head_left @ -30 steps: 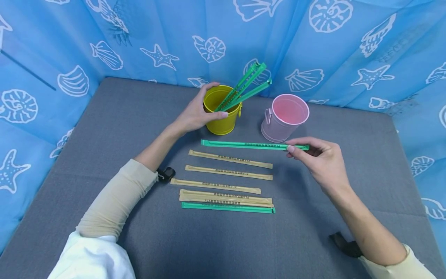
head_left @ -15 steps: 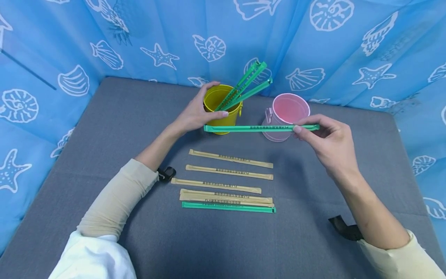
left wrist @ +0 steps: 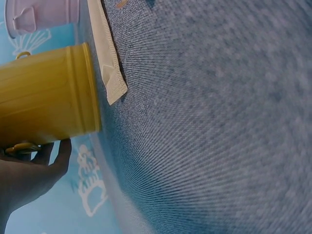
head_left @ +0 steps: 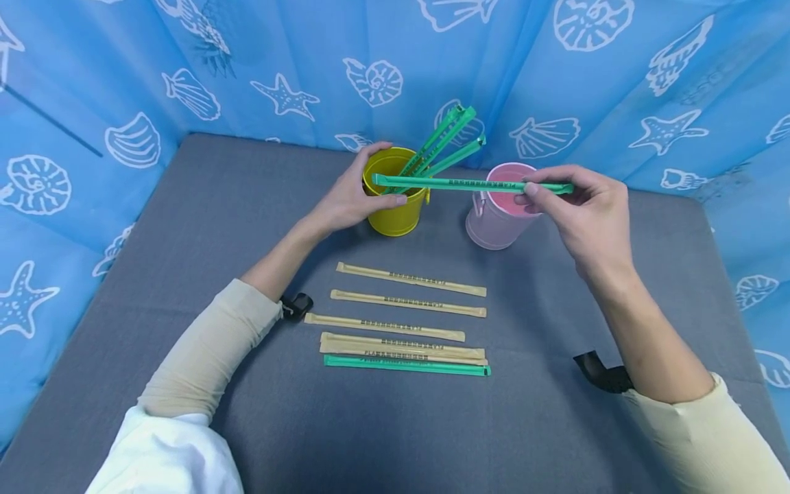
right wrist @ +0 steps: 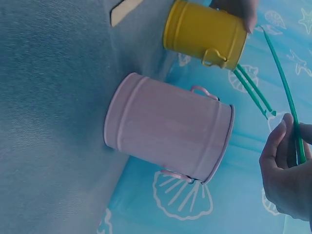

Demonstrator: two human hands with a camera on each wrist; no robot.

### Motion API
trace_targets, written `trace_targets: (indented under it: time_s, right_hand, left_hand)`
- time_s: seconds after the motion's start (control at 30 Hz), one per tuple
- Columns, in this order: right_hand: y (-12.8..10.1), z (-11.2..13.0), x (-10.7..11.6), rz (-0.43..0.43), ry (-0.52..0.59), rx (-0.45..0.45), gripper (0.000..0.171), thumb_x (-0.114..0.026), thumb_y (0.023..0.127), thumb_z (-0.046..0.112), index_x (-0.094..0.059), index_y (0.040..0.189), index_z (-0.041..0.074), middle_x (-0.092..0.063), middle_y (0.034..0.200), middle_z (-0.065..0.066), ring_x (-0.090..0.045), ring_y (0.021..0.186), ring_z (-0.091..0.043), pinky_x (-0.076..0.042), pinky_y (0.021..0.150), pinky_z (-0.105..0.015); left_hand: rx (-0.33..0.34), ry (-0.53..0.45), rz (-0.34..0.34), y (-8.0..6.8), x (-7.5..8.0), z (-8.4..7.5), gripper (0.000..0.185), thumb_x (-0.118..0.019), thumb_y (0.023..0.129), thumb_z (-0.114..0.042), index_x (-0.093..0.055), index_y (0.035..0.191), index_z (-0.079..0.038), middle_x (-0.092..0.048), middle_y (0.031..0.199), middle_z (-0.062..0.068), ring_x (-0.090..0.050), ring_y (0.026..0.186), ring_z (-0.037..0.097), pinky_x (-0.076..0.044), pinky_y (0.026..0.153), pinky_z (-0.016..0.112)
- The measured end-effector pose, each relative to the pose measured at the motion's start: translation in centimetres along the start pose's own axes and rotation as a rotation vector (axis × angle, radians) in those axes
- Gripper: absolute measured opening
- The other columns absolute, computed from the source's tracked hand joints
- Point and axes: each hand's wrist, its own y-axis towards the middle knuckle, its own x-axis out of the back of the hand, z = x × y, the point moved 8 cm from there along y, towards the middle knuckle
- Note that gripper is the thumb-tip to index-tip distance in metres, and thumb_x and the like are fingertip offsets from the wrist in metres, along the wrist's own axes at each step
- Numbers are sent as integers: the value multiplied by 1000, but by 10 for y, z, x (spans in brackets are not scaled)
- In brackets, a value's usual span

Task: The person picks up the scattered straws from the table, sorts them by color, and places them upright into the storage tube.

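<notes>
My left hand (head_left: 352,195) grips the yellow bucket (head_left: 395,221) from its left side, thumb along the near rim. Several green paper-wrapped straws (head_left: 439,140) lean to the right inside that bucket. My right hand (head_left: 595,216) pinches another green wrapped straw (head_left: 457,184) near its right end. This straw is held level above the buckets, its left end over the yellow bucket's mouth in the head view. In the right wrist view the pinched straw (right wrist: 282,73) is raised above the bucket rims. Below my right hand stands the pink bucket (head_left: 494,230).
Several tan wrapped straws (head_left: 412,280) lie in rows on the grey cloth (head_left: 395,425) in front of the buckets. A green wrapped straw (head_left: 407,365) lies nearest me. The blue shell-patterned curtain (head_left: 284,41) hangs behind and at both sides.
My right hand has lifted the green straw up and away from me, from in front of the buckets to above them. My left hand has stayed on the yellow bucket.
</notes>
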Motion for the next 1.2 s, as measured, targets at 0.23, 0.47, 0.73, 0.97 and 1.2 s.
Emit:
trace_targets:
  time_s: [0.23,0.47,0.73,0.97,1.2]
  right_hand:
    - [12,0,-3,-1,52,-19,23,-75,89,11,-73,105,-6,-72,85,-7,-71,76,-17,-55,74,-20]
    - [20,-2,-12,36,-96,-81,24,-75,90,18,-75,107,1,-72,88,-1,-66,75,-15,-52,69,-20]
    - [28,-2,-29,93,-207,-102,24,-73,92,27,-77,107,9,-73,89,1,-69,77,-12,-51,69,-22]
    - [33,-2,-44,162,-142,-120,27,-72,93,28,-75,108,6,-74,93,-4,-73,81,-14,-54,76,-21]
    - [36,-5,-51,181,170,-134,26,-72,92,17,-71,110,-2,-68,108,-14,-74,87,-19,-56,80,-28]
  left_hand:
    - [32,-1,13,-16,2,-30,84,-74,90,-27,-23,156,-19,-16,164,5,-17,150,27,-20,117,53]
    - [29,-7,11,-21,3,-38,83,-72,90,-25,-22,157,-17,-17,164,4,-18,149,26,-20,117,52]
    - [31,-10,11,-21,2,-37,84,-74,90,-24,-23,156,-16,-20,163,6,-24,147,27,-23,116,51]
    - [33,-18,7,-20,2,-34,83,-73,90,-25,-23,156,-18,-19,164,4,-22,148,25,-21,117,51]
    - [42,-16,7,-21,2,-36,83,-72,90,-25,-23,156,-18,-18,164,4,-21,148,26,-20,117,52]
